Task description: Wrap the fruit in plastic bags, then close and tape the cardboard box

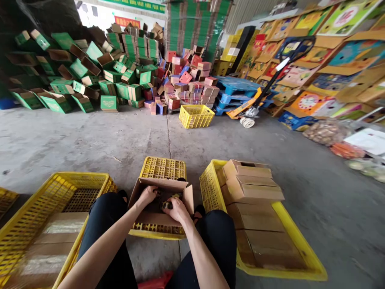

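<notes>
Dark, smooth cloth trouser legs [218,237] and two bare forearms come nearest, with a glimpse of glossy red material [156,281] between the thighs. Between the knees, an open-topped rectangular cardboard box [159,219] of plain brown board sits on a lattice-surfaced yellow plastic crate [164,167]. Both hands reach inside it: the left hand [148,195] with fingers bent down near the far side, the right hand [178,209] with fingers curved near the middle. Yellow-and-dark patches show beside the right fingers; I cannot tell whether either hand grips anything.

Left of the legs, a perforated yellow crate [90,176] holds flat brown board with shiny strips [60,239], blurred. Right of them, another yellow crate [296,241] carries matte, straight-edged brown cartons [252,180].

Across scuffed grey concrete [135,136] lie tumbled green cartons [80,68], smaller red and blue-purple boxes [186,76], slatted blue pallets [237,85] and an orange pallet jack [246,105]. Glossy printed fruit cartons [313,102] stack along the right.

A green banner [138,5] bears white Chinese characters and a red banner [127,21] yellowish ones, too blurred to read.

Five yellow crates show, counting one cut off at the left edge and an openwork one [197,116] ahead; one pallet jack; at least three pallets. Heaped cartons overlap too much to count.
</notes>
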`<move>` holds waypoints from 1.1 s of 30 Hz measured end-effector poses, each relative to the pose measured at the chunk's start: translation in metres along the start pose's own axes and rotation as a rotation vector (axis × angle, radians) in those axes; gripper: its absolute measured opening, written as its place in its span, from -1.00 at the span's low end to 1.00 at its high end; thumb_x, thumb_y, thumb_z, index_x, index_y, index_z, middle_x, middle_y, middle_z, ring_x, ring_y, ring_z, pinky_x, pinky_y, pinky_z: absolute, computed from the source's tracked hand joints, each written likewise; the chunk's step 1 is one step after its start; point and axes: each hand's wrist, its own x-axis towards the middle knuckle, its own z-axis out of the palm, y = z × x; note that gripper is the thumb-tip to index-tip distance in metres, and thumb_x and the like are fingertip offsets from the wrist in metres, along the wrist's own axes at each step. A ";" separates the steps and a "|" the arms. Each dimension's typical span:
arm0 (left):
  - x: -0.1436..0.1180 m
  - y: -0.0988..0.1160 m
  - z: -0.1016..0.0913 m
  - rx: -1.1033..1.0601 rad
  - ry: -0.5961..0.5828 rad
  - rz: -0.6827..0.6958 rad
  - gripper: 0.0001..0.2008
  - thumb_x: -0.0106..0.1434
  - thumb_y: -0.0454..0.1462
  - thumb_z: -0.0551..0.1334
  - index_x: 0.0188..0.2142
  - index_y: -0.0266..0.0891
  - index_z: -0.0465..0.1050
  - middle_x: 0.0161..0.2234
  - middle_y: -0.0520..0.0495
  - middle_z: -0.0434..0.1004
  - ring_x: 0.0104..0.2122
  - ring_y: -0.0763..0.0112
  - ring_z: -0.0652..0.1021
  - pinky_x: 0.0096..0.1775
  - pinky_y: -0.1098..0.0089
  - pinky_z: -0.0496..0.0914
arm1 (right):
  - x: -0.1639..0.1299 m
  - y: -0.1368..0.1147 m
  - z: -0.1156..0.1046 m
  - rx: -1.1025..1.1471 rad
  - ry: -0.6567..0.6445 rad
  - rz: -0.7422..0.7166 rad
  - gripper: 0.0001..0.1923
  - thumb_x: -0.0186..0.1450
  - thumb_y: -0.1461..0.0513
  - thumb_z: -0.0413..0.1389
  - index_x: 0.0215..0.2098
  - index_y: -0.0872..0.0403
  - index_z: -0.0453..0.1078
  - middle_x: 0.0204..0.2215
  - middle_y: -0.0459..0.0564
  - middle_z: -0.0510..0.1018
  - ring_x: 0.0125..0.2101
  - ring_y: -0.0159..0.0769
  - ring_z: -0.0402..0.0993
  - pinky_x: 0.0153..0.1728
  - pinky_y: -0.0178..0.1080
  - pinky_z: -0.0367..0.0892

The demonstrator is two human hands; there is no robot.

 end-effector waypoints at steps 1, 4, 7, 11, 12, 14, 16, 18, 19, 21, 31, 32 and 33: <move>0.000 -0.001 0.000 0.050 -0.007 0.006 -0.80 0.09 -0.49 0.35 -0.32 -0.25 0.69 -0.19 -0.22 0.73 0.03 -0.02 0.61 0.20 0.11 0.33 | 0.000 -0.001 0.000 -0.050 -0.040 -0.008 -0.51 0.25 0.16 0.30 0.13 0.11 0.52 0.09 0.20 0.60 0.12 0.00 0.54 0.11 -0.19 0.36; -0.004 -0.003 0.001 0.166 -0.034 0.036 -0.83 0.12 -0.47 0.36 -0.32 -0.25 0.70 -0.21 -0.21 0.74 -0.07 0.04 0.65 0.10 0.17 0.40 | 0.001 -0.003 -0.001 -0.104 -0.096 -0.026 -0.53 0.33 0.14 0.24 0.16 0.13 0.52 0.08 0.23 0.62 0.12 0.01 0.53 0.12 -0.18 0.35; -0.011 0.001 0.004 0.221 -0.028 0.080 -0.86 0.15 -0.45 0.35 -0.36 -0.25 0.69 -0.29 -0.21 0.73 -0.18 0.06 0.67 -0.01 0.19 0.45 | 0.000 -0.004 0.000 -0.126 -0.107 -0.038 -0.57 0.36 0.11 0.21 0.11 0.17 0.56 0.06 0.28 0.62 0.14 0.07 0.50 0.20 -0.09 0.26; -0.020 0.021 0.000 0.210 -0.002 0.182 -0.85 0.19 -0.41 0.32 -0.35 -0.20 0.70 -0.27 -0.16 0.73 -0.20 0.12 0.67 -0.05 0.25 0.48 | -0.001 -0.005 0.000 -0.144 -0.084 -0.054 -0.61 0.37 0.09 0.22 0.04 0.18 0.60 0.05 0.30 0.63 0.18 0.12 0.42 0.27 -0.01 0.15; -0.022 0.028 -0.004 0.203 0.002 0.211 -0.85 0.19 -0.39 0.32 -0.34 -0.18 0.70 -0.25 -0.14 0.73 -0.19 0.14 0.67 -0.05 0.26 0.48 | -0.002 -0.005 -0.001 -0.125 -0.049 -0.047 -0.61 0.37 0.08 0.23 0.03 0.17 0.60 0.05 0.30 0.62 0.19 0.14 0.40 0.26 0.01 0.17; -0.028 0.042 -0.012 0.167 0.013 0.262 -0.88 0.21 -0.32 0.34 -0.31 -0.15 0.70 -0.23 -0.10 0.73 -0.18 0.15 0.67 -0.03 0.26 0.49 | -0.002 -0.006 -0.005 0.002 0.054 -0.045 -0.62 0.36 0.09 0.23 0.04 0.15 0.58 0.05 0.28 0.61 0.19 0.16 0.39 0.23 0.05 0.22; -0.037 0.056 -0.020 0.044 0.020 0.284 -0.89 0.21 -0.23 0.37 -0.29 -0.16 0.70 -0.24 -0.11 0.73 -0.19 0.13 0.67 -0.03 0.24 0.50 | -0.004 -0.007 -0.011 0.294 0.132 -0.083 -0.61 0.36 0.09 0.23 0.09 0.08 0.55 0.04 0.19 0.62 0.16 0.11 0.44 0.22 0.06 0.27; -0.048 0.067 -0.026 -0.193 0.003 0.244 -0.77 0.18 -0.13 0.43 -0.23 -0.20 0.68 -0.26 -0.12 0.71 -0.21 0.13 0.66 -0.08 0.22 0.53 | -0.009 -0.009 -0.018 0.690 0.092 -0.126 -0.56 0.35 0.05 0.24 0.16 -0.02 0.49 0.02 0.08 0.64 0.10 0.02 0.52 0.17 0.04 0.36; -0.055 0.070 -0.029 -0.336 -0.010 0.211 -0.68 0.15 -0.09 0.46 -0.16 -0.21 0.66 -0.26 -0.11 0.69 -0.22 0.15 0.65 -0.11 0.23 0.54 | -0.013 -0.010 -0.021 0.881 0.044 -0.129 -0.53 0.35 0.02 0.25 0.19 -0.07 0.46 0.02 0.03 0.64 0.07 -0.02 0.55 0.12 0.02 0.42; -0.069 0.073 -0.031 -0.591 -0.056 0.151 -0.50 0.11 -0.06 0.52 0.00 -0.19 0.57 -0.27 -0.05 0.66 -0.21 0.20 0.65 -0.09 0.21 0.55 | -0.021 -0.011 -0.027 1.142 -0.029 -0.086 -0.42 0.30 -0.05 0.30 0.23 -0.11 0.39 0.03 -0.01 0.64 0.03 -0.07 0.59 0.01 -0.02 0.51; -0.098 0.063 -0.020 -0.683 -0.290 0.069 -0.50 0.14 0.09 0.47 -0.19 -0.30 0.67 -0.27 -0.15 0.66 -0.28 0.23 0.60 -0.24 0.38 0.44 | -0.067 -0.015 -0.048 0.979 0.106 -0.153 -0.26 0.20 0.04 0.40 0.29 -0.08 0.33 -0.15 -0.02 0.67 -0.21 -0.20 0.63 -0.23 -0.20 0.54; -0.098 0.062 -0.020 -0.655 -0.281 0.072 -0.51 0.13 0.11 0.47 -0.26 -0.30 0.66 -0.34 -0.11 0.64 -0.34 0.26 0.58 -0.28 0.39 0.42 | -0.070 -0.015 -0.046 0.982 0.111 -0.142 -0.28 0.21 0.02 0.39 0.27 -0.07 0.35 -0.15 0.00 0.66 -0.22 -0.20 0.63 -0.22 -0.19 0.55; -0.098 0.060 -0.020 -0.641 -0.272 0.067 -0.51 0.13 0.12 0.46 -0.29 -0.30 0.66 -0.38 -0.09 0.62 -0.37 0.28 0.56 -0.30 0.39 0.40 | -0.072 -0.016 -0.044 0.984 0.114 -0.128 -0.33 0.22 -0.02 0.38 0.23 -0.05 0.40 -0.12 0.01 0.66 -0.24 -0.20 0.63 -0.23 -0.18 0.56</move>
